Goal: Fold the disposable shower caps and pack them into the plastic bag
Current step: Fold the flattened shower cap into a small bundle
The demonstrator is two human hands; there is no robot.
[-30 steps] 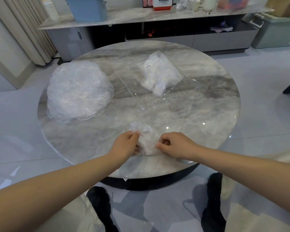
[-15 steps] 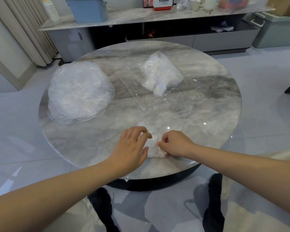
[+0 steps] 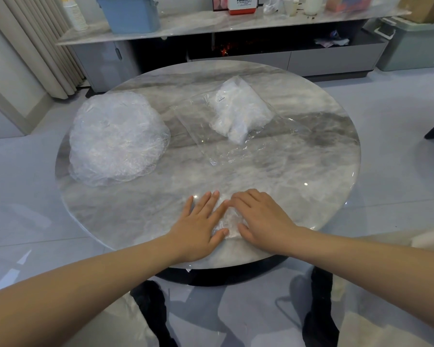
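A folded clear shower cap (image 3: 228, 220) lies near the front edge of the round marble table (image 3: 298, 176). My left hand (image 3: 201, 224) and my right hand (image 3: 258, 216) both press flat on it with straight fingers, and they hide most of it. A heap of loose, unfolded shower caps (image 3: 118, 137) sits at the table's left. A clear plastic bag (image 3: 238, 121) lies in the middle at the back, with a bundle of folded white caps inside it.
Behind the table runs a low cabinet (image 3: 236, 53) with a blue box (image 3: 130, 13), bottles and a carton on top. A grey-green bin (image 3: 416, 43) stands at the right. My legs and dark shoes show below the table edge.
Both hands pinched the small cap a second ago. The left hand opened first, then the right, and both now lie flat on the cap, pressing it down.
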